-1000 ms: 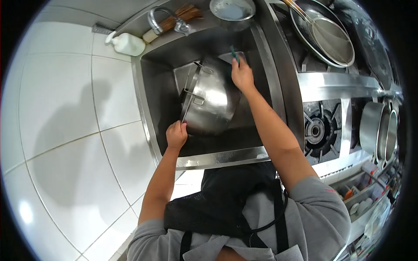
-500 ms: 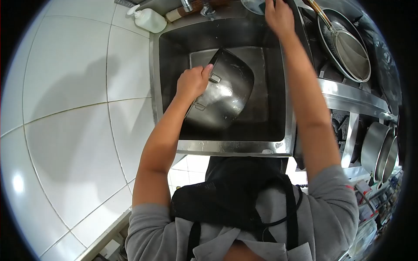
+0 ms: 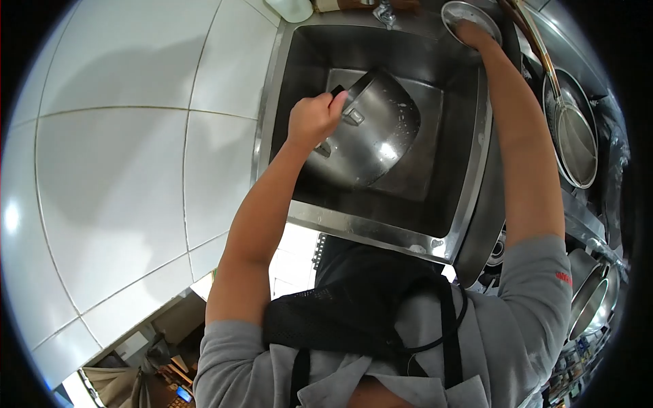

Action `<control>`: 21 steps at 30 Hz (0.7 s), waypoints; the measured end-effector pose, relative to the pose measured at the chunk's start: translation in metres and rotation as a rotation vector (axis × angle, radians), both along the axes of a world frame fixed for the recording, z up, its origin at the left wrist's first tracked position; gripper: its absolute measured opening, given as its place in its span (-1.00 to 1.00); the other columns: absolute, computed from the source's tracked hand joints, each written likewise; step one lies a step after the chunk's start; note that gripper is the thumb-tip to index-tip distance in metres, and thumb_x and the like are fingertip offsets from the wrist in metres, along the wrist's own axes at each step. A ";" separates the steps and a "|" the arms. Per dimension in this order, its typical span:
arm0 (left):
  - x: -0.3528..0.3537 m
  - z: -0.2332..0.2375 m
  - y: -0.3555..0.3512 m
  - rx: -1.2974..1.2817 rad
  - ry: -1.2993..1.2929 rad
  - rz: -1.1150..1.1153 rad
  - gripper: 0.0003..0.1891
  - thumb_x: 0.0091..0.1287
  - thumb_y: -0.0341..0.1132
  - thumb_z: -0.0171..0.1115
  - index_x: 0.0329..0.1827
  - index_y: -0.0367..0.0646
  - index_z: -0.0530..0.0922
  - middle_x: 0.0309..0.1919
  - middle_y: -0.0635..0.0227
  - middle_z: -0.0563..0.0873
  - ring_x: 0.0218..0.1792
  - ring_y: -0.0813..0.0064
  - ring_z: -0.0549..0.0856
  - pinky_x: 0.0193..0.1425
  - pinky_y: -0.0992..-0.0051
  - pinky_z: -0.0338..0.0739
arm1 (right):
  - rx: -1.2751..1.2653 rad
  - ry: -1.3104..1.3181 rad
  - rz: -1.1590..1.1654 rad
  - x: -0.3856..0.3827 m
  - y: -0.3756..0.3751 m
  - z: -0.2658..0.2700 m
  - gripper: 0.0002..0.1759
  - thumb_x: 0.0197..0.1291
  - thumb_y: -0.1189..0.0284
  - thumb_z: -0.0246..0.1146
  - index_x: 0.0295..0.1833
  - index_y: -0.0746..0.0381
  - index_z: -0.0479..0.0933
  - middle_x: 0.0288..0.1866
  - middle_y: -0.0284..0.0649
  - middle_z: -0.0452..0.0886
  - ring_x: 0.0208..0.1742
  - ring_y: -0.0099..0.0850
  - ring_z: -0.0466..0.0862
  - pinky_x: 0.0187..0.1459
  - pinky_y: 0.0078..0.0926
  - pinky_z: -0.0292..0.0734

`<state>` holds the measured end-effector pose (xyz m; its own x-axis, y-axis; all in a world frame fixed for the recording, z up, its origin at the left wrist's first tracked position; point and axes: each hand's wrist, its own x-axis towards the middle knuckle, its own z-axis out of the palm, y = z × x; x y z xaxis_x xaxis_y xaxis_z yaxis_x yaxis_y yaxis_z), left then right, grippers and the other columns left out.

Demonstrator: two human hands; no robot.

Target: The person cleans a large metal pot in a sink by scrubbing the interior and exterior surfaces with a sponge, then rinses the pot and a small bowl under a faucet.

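My left hand [image 3: 314, 121] is closed around the handle of a stainless steel pot [image 3: 381, 129]. Tipped on its side, the pot is held inside the deep metal sink [image 3: 469, 197], with water drops on its outer wall. At the sink's far right corner, my right hand [image 3: 473, 34] reaches into a small round metal bowl [image 3: 468, 9]. Its fingers look curled down in the bowl, and whatever they may hold is hidden.
A faucet [image 3: 385, 13] stands at the sink's back edge, with a pale green-white bottle [image 3: 291, 8] left of it. White tiled surface [image 3: 122, 163] lies to the left. On the right are a strainer [image 3: 577, 139] over a pan and several stacked pots [image 3: 590, 299].
The view has shifted and turned. My right hand has come down into the metal bowl, from beside it. My left hand keeps its hold on the pot, which is tilted slightly differently.
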<state>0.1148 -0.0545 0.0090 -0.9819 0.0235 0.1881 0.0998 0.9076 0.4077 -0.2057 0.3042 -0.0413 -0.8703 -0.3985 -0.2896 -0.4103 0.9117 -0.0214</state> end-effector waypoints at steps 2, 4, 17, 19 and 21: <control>-0.006 0.004 0.000 0.034 0.016 -0.011 -0.48 0.44 0.02 0.16 -0.60 -0.21 0.54 -0.68 -0.01 0.59 -0.55 -0.09 0.65 -0.47 0.10 0.53 | -0.188 0.123 -0.231 0.010 -0.004 0.003 -0.36 0.43 -0.02 0.00 0.26 0.32 0.51 0.23 0.23 0.55 0.32 0.11 0.50 0.31 -0.05 0.38; -0.013 0.008 0.000 0.104 -0.068 -0.052 -0.44 0.43 0.10 0.14 -0.57 -0.22 0.55 -0.62 0.00 0.64 -0.48 -0.10 0.67 -0.39 0.08 0.55 | -0.482 0.319 -0.314 0.039 -0.010 0.020 -0.39 0.44 0.01 0.02 0.22 0.34 0.53 0.17 0.22 0.59 0.26 0.13 0.54 0.27 -0.04 0.41; -0.054 -0.009 0.003 -0.008 -0.069 -0.154 -0.29 0.54 0.16 -0.18 -0.47 -0.27 0.67 -0.42 -0.17 0.70 -0.28 -0.23 0.70 -0.10 -0.03 0.60 | -0.927 0.387 -0.130 0.396 -0.186 -0.039 -0.38 0.30 0.38 0.26 0.47 0.13 0.35 0.45 -0.08 0.39 0.49 -0.07 0.35 0.46 -0.14 0.25; -0.061 -0.010 0.010 -0.014 -0.097 -0.171 -0.29 0.54 0.18 -0.20 -0.41 -0.25 0.71 -0.39 -0.14 0.73 -0.24 -0.20 0.73 -0.09 0.00 0.64 | -0.665 0.378 0.011 0.417 -0.186 -0.043 -0.28 0.24 0.38 0.31 0.52 0.09 0.29 0.57 -0.16 0.26 0.59 -0.07 0.20 0.53 -0.06 0.15; -0.067 -0.010 0.015 -0.016 -0.098 -0.213 -0.28 0.54 0.18 -0.20 -0.41 -0.25 0.71 -0.39 -0.14 0.73 -0.24 -0.19 0.73 -0.08 -0.01 0.64 | -0.537 0.259 0.086 0.431 -0.175 -0.047 -0.17 0.19 0.37 0.33 0.57 0.04 0.18 0.65 -0.24 0.09 0.65 -0.13 0.06 0.56 0.02 0.04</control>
<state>0.0480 -0.0395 -0.0013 -0.9681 0.2339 0.0897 0.2499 0.8769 0.4105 0.2251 0.1296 -0.0887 -0.8437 -0.5026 0.1886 -0.5355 0.7643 -0.3593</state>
